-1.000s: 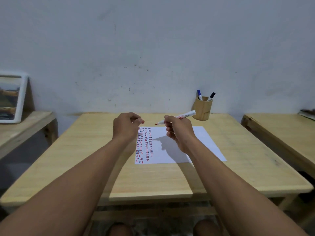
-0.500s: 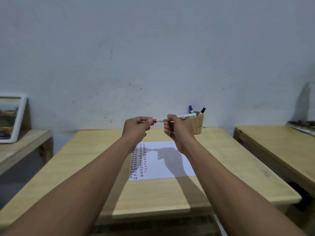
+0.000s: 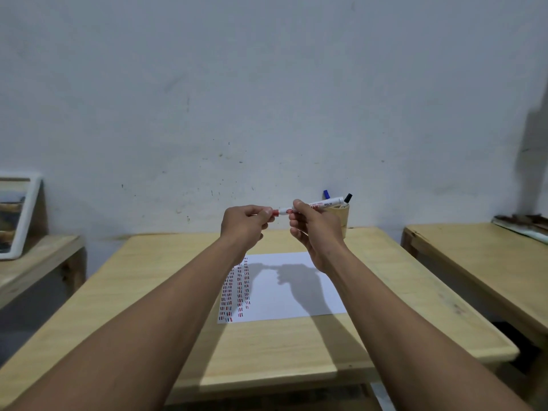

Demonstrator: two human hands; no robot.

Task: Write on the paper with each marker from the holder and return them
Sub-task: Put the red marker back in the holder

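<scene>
A white marker (image 3: 324,204) with a red cap lies level in the air between both hands, above the table. My right hand (image 3: 314,229) grips its barrel. My left hand (image 3: 244,225) pinches the red cap (image 3: 275,212), which sits against the marker's end. Below the hands, a white sheet of paper (image 3: 290,295) lies on the wooden table (image 3: 166,280), with columns of short red, blue and dark strokes along its left side. A bamboo holder (image 3: 342,218) stands at the table's back, partly hidden by my right hand, with a blue marker (image 3: 326,193) and a black marker (image 3: 347,198) sticking out.
A second wooden table (image 3: 480,262) stands to the right with a flat item (image 3: 522,223) at its far edge. On a lower wooden bench (image 3: 32,262) to the left leans a white-framed picture (image 3: 16,215). A grey wall rises behind.
Both hands have risen and come together. The left hand brought the red cap to the marker's tip, which was bare a second ago. The camera has tilted upward.
</scene>
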